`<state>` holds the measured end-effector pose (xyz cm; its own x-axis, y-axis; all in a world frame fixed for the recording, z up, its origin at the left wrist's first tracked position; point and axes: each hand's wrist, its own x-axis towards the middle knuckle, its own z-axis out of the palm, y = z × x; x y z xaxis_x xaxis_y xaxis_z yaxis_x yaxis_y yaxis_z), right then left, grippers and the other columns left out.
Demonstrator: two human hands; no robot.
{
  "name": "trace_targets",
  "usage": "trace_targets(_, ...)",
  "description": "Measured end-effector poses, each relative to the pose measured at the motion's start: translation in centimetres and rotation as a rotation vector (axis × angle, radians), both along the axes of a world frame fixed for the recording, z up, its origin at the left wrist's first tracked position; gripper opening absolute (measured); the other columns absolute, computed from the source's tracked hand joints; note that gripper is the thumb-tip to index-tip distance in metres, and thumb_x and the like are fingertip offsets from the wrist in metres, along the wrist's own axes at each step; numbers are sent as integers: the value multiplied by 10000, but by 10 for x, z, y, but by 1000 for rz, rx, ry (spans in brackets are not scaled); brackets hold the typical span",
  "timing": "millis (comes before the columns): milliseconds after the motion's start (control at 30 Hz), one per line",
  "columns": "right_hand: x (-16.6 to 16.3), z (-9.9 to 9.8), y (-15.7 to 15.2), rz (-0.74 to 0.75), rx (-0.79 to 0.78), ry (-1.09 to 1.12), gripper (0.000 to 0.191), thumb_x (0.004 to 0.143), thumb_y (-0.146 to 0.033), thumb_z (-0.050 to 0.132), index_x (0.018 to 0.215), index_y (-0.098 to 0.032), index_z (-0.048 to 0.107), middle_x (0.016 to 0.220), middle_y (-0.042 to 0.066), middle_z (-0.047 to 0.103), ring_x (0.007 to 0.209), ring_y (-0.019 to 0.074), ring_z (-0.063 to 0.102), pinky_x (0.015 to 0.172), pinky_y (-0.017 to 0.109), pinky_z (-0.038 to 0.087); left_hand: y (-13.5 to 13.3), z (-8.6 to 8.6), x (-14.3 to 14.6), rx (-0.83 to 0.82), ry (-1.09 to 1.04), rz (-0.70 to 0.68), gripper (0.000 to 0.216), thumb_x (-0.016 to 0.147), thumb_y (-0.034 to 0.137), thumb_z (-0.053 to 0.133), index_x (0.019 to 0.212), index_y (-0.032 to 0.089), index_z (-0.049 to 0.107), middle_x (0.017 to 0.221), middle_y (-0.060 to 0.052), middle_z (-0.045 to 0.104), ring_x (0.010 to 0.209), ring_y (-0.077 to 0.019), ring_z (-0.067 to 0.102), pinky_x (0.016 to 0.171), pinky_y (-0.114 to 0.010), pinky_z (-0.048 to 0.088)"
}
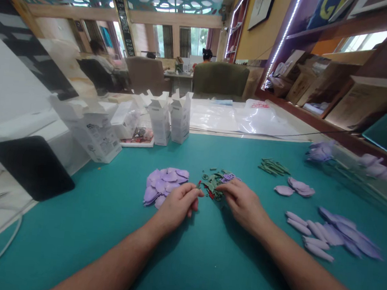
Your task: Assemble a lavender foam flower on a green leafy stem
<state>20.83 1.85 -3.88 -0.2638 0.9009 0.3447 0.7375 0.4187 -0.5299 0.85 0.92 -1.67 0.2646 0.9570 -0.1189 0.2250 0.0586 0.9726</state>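
Observation:
My left hand (181, 202) is closed in a pinch on a small green piece with a red tip (199, 183), held upright between thumb and forefinger. Just right of it lies a heap of small green parts (213, 181), mixed with some red bits and purple ring-like pieces (229, 178). Over the heap's right edge is my right hand (242, 203), its fingertips drawn together at the green parts; whatever they pinch is too small to make out. A stack of purple petals (164, 183) rests behind my left hand, partly covered by it.
Green stems (274, 167), pale petals (300, 187), rolled petals (311, 231) and long purple petals (352, 233) lie at the right. Finished-looking flowers (320, 150) sit at the right edge. White boxes (180, 116) and a black tablet-like panel (31, 166) stand at the left.

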Motion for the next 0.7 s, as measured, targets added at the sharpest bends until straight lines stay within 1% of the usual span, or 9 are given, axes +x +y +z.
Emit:
trace_targets(67,-3,-5,-1,27,14,-169,325,881,-107,424,995,-213,709,919,85,641,882,224,579,741,334,454,2,0,-1,-14,-29,27,236,841,355,452,816,161,585,574,37,518,437,-78,413,478,-216,314)
trace_targets(133,-7,-8,-3,32,17,-262,325,887,-98,440,1015,-214,716,915,83,625,867,224,560,717,322,440,2,1,-1,-20,-43,24,230,834,351,465,804,161,591,567,35,520,431,-76,412,473,-215,308)
trace_targets(367,-14,-12,-6,58,35,-421,348,908,-97,453,1101,-231,709,897,88,603,832,229,512,701,324,402,1,-2,-1,-11,-35,-20,227,841,341,470,818,160,606,569,30,534,431,-79,422,472,-220,308)
trace_targets(500,-13,-13,-7,76,35,-401,314,914,-106,449,1038,-213,717,884,86,606,826,225,509,712,325,403,2,-4,-2,-16,-61,-37,261,848,354,472,921,146,613,595,16,574,433,-81,426,476,-222,311)
trace_targets(600,-9,-12,-5,107,27,-325,281,905,-98,462,970,-206,714,888,78,620,828,213,523,726,316,411,1,-4,-1,-30,-86,-57,305,847,343,463,1038,137,583,618,9,602,435,-83,438,483,-222,320)
trace_targets(700,1,-7,0,87,44,-228,266,905,-106,458,969,-208,696,915,76,648,858,211,548,752,319,422,0,-1,-1,-48,-86,-59,328,843,336,464,1080,132,562,640,1,616,442,-85,452,489,-223,328)
